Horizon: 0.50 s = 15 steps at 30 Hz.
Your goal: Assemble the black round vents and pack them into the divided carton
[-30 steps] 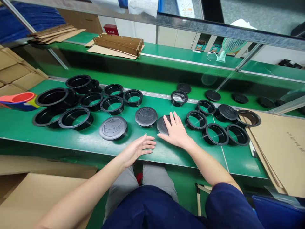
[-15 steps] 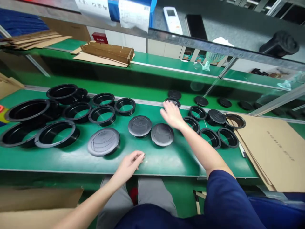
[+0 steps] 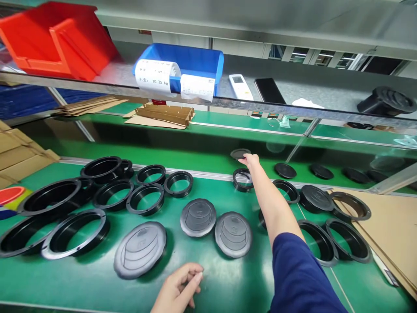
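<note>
My right hand (image 3: pixel 252 160) reaches to the back of the bench, its thumb and fingers closed on the near edge of a round black disc (image 3: pixel 239 153). Just below it stands a black ring (image 3: pixel 243 179) with a shiny, partly see-through middle. At the front, my left hand (image 3: pixel 180 287) hovers over the green bench (image 3: pixel 221 282), fingers curled and thumb against them; whatever may be between the fingertips is too small to make out. Round grey-black vents with slatted faces lie close by: a left vent (image 3: pixel 140 250), a middle vent (image 3: pixel 198 217) and a right vent (image 3: pixel 233 234).
Several black flanged rings (image 3: pixel 145 200) stand on the left, more rings (image 3: pixel 317 241) on the right beside flat cardboard (image 3: pixel 387 234). Along the back lie further black discs (image 3: pixel 285 170). Overhead, a shelf carries a red bin (image 3: pixel 55 43), a blue bin (image 3: pixel 198 61) and a white remote (image 3: pixel 240 87).
My right hand has moved from over the ring to the disc behind it and closed on its edge. My left hand stays curled near the front. The view has tilted up, showing more shelf.
</note>
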Available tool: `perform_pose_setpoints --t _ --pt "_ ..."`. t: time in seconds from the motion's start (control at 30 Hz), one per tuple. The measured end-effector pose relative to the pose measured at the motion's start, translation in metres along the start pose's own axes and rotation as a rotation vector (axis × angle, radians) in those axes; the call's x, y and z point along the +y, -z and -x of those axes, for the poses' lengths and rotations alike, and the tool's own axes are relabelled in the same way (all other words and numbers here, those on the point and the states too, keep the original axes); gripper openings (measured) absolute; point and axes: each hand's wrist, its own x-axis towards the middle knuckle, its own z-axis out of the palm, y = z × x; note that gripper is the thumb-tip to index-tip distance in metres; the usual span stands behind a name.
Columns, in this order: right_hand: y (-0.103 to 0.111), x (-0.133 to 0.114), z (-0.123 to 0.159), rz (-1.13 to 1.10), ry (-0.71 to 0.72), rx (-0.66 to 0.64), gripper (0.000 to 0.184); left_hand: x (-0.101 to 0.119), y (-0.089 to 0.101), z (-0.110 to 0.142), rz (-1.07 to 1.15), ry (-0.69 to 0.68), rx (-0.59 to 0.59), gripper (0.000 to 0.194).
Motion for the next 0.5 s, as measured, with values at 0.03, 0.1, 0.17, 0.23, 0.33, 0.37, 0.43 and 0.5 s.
perform_pose_setpoints --t 0.03,0.1,0.17,0.23,0.33,0.37,0.43,0.5 --pt "-0.006 -0.003 0.012 -0.045 0.003 -0.048 0.011 0.007 0.002 -0.001 0.008 -0.002 -0.011 0.062" --pt "-0.015 -0.002 0.049 -0.117 0.015 -0.168 0.016 0.027 0.004 -0.005 0.036 -0.045 -0.017 0.055" --pt "-0.019 0.013 0.102 -0.182 0.014 -0.345 0.029 0.056 0.005 -0.010 0.171 -0.154 0.022 0.050" --pt "-0.016 0.039 0.163 -0.253 -0.030 -0.583 0.042 0.085 0.005 -0.014 0.451 -0.296 0.067 0.064" --pt "-0.004 0.078 0.240 -0.259 -0.190 -0.905 0.051 0.113 0.006 -0.017 0.868 -0.385 0.073 0.077" --pt "-0.001 0.087 0.256 -0.198 -0.233 -0.969 0.051 0.116 0.007 -0.015 0.956 -0.371 0.077 0.071" --pt "0.005 0.094 0.275 -0.028 -0.175 -1.007 0.052 0.115 0.010 -0.007 1.069 -0.314 0.096 0.053" --pt "0.009 0.090 0.278 0.143 0.163 -0.883 0.054 0.111 0.013 0.005 1.134 -0.236 0.076 0.042"
